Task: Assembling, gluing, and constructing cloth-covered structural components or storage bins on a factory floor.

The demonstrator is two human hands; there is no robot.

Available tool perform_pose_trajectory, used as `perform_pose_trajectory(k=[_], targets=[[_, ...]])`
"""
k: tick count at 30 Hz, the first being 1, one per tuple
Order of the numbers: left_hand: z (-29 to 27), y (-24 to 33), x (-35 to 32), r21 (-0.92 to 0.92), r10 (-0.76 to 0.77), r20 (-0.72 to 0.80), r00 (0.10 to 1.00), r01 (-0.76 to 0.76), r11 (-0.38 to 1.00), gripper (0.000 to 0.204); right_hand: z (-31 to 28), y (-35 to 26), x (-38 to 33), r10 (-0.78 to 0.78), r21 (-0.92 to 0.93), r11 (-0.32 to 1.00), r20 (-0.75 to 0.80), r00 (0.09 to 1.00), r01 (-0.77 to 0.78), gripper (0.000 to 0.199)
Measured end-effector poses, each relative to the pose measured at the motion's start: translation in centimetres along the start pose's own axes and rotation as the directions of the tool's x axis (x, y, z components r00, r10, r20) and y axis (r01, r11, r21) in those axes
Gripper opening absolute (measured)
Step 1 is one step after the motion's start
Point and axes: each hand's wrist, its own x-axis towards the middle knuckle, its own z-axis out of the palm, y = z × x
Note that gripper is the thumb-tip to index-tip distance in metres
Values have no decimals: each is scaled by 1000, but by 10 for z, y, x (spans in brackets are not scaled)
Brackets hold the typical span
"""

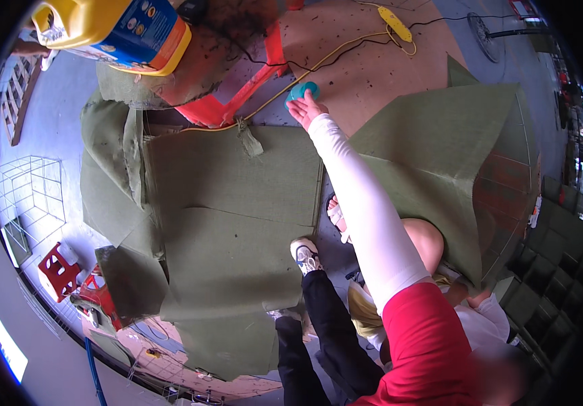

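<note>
My right arm, in a white sleeve under a red shirt, stretches from the lower right toward the far work surface. At its end my right hand [307, 110] has its fingers stretched and apart, at a small teal rounded object [307, 88]. Thumb and fingers overlap its near edge; I see no firm grip on it. What kind of object it is does not show. Below the hand lies a broad panel of olive-green fabric [237, 176], creased across the middle. A similar green fabric piece [427, 128] stands folded over a frame on the right. My left hand is not in view.
A yellow jug [163, 51] with a blue label stands at the far left. A yellow power strip [394, 24] and cords cross the brown board [359, 74]. Another person sits at the lower right, near the green frame. Left are a wire rack [31, 189] and red stool [58, 271].
</note>
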Motion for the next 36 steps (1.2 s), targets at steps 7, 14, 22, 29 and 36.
perform_pose_trajectory(k=[7, 14, 22, 29, 36], targets=[[8, 3, 4, -30, -28, -3, 1000, 28, 999, 22, 5, -1, 20, -21, 35, 999, 15, 1000, 20, 42], [13, 6, 4, -49, -45, 0, 999, 45, 998, 23, -13, 4, 19, -14, -50, 999, -19, 1000, 13, 35], [13, 11, -4, -67, -40, 4, 999, 40, 997, 25, -14, -5, 11, -6, -93, 996, -35, 999, 2, 34], [1, 2, -27, -71, -12, -7, 1000, 12, 997, 27, -11, -10, -18, -49, 62, 996, -113, 992, 57, 30], [-31, -20, -52, -102, 86, 43, 995, -82, 991, 29, -12, 110, -237, 206, -280, 936, -60, 977, -214, 15]])
